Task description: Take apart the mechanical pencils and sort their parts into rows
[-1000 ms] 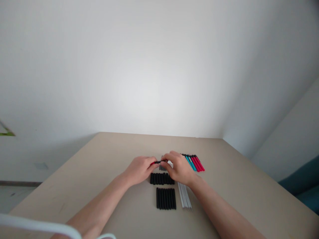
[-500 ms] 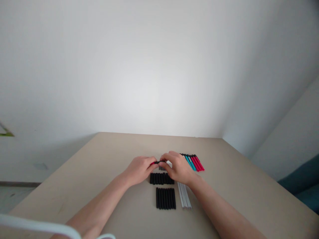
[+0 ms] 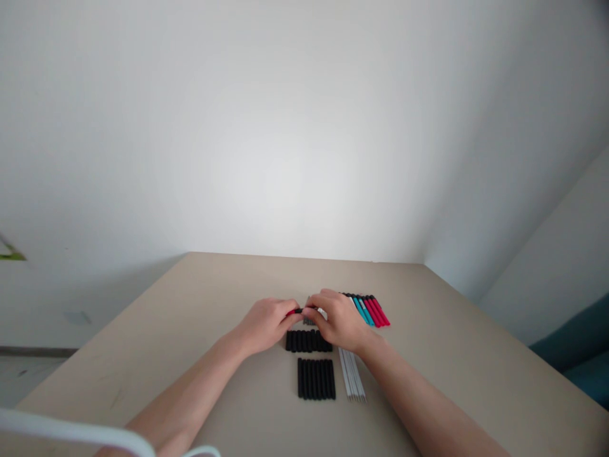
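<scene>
Between my two hands, just above the table, is a slim red-and-black pen (image 3: 297,311) lying roughly level. My left hand (image 3: 266,325) pinches its red end. The fingers of my right hand (image 3: 339,322) are closed around its black end, which they mostly cover. Below the pen, small grey metal pieces (image 3: 309,321) lie partly hidden by my right hand. Nearer to me is a row of short black tubes (image 3: 309,341), and in front of it a row of longer black tubes (image 3: 316,379). Thin white pen refills (image 3: 352,377) reach out from under my right wrist.
Beyond my right hand, several teal and red pens (image 3: 373,311) with black ends lie side by side. The beige table (image 3: 228,279) meets a white wall (image 3: 295,158) at the back. Blue-green fabric (image 3: 575,343) hangs at the right, and a blurred white strip (image 3: 71,431) crosses the lower left.
My right fingers have shifted very slightly along the pen, with a little less of its black part showing. My left hand and the rows on the table look unchanged.
</scene>
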The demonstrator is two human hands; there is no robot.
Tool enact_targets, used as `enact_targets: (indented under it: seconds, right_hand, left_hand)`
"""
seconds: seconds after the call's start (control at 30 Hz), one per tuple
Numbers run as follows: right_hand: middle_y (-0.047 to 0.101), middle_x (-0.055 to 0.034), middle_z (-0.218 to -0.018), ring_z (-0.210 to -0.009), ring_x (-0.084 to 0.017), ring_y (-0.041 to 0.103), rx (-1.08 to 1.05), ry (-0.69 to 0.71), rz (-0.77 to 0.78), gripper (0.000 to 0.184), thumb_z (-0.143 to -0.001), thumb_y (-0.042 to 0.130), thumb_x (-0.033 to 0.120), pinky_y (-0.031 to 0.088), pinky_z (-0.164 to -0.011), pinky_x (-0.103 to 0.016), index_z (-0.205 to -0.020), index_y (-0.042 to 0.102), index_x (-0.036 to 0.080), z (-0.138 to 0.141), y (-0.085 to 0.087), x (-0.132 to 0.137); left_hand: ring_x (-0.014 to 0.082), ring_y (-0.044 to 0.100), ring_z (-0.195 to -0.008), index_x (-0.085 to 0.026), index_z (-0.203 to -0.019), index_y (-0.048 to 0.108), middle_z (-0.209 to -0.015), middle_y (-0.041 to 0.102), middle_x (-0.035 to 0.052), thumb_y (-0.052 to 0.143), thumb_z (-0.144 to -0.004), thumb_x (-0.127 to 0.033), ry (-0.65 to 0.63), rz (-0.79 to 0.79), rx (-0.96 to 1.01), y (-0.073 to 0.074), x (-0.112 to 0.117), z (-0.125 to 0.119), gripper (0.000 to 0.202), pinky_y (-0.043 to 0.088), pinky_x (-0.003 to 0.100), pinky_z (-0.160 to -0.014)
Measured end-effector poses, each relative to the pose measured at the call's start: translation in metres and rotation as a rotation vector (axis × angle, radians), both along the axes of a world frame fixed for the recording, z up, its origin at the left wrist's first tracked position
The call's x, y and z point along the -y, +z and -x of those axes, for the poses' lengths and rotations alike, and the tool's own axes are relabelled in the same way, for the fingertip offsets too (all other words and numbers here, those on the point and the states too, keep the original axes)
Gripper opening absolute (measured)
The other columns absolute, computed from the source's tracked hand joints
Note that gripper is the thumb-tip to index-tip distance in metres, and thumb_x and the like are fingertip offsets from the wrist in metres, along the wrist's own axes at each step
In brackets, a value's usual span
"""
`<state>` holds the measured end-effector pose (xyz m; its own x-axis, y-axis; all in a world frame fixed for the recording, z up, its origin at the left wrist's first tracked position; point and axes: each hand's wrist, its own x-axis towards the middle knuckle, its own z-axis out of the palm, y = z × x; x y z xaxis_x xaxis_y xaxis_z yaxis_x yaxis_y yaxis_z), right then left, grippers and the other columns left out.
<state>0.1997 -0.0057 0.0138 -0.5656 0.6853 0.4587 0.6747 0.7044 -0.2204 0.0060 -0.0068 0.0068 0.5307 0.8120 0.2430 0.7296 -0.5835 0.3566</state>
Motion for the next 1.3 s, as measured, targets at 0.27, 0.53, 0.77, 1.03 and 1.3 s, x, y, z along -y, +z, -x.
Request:
enact_targets:
  seconds: [0.27, 0.53, 0.77, 1.03, 1.3]
  right_hand:
    - [0.055, -0.003, -0.064, -0.061, -0.014, 0.048, 0.018, -0.012, 0.012, 0.031, -0.093, 0.041, 0.034, 0.028, -0.056, -0.025, -0.074, 0.059, 0.018, 0.0002, 0.0002, 0.0003]
    - [0.054, -0.003, -0.061, -0.061, -0.014, 0.047, 0.028, -0.02, 0.019, 0.037, -0.094, 0.037, 0.036, 0.027, -0.057, -0.025, -0.069, 0.058, 0.017, -0.0006, -0.0011, -0.0008]
    - [0.053, -0.0028, -0.061, -0.06, -0.013, 0.046, 0.019, -0.017, 0.012, 0.038, -0.094, 0.037, 0.037, 0.026, -0.056, -0.025, -0.068, 0.058, 0.017, -0.0002, -0.0006, -0.0012]
    - [0.053, -0.0025, -0.061, -0.059, -0.013, 0.045, 0.024, -0.022, 0.01, 0.039, -0.094, 0.037, 0.039, 0.025, -0.055, -0.025, -0.069, 0.057, 0.017, 0.0001, -0.0006, -0.0014]
    - [0.049, -0.0015, -0.057, -0.056, -0.012, 0.042, 0.05, -0.038, 0.001, 0.044, -0.095, 0.034, 0.038, 0.023, -0.054, -0.025, -0.061, 0.053, 0.017, 0.0017, -0.0008, -0.0013]
  left_hand:
    - [0.013, 0.055, -0.061, -0.021, -0.076, 0.057, -0.067, 0.062, -0.0012, 0.037, -0.092, -0.038, -0.003, 0.003, -0.001, 0.0006, 0.0003, -0.0002, 0.031, 0.034, 0.022, -0.056]
    - [0.0127, 0.055, -0.061, -0.02, -0.074, 0.057, -0.066, 0.061, -0.0011, 0.039, -0.092, -0.037, 0.001, 0.015, 0.008, 0.0009, 0.0005, -0.0006, 0.03, 0.035, 0.021, -0.057]
    - [0.0124, 0.053, -0.059, -0.02, -0.074, 0.056, -0.065, 0.06, -0.0018, 0.04, -0.091, -0.035, -0.009, 0.016, 0.02, 0.0003, 0.0002, -0.0004, 0.028, 0.034, 0.021, -0.055]
    - [0.0121, 0.054, -0.06, -0.02, -0.073, 0.054, -0.065, 0.06, -0.002, 0.039, -0.092, -0.036, -0.016, -0.001, 0.023, -0.001, -0.0008, 0.0003, 0.029, 0.034, 0.021, -0.056]
    - [0.0118, 0.054, -0.06, -0.02, -0.072, 0.054, -0.065, 0.061, -0.0022, 0.041, -0.091, -0.034, -0.027, 0.011, 0.042, 0.0003, 0.0003, 0.0, 0.027, 0.034, 0.02, -0.056]
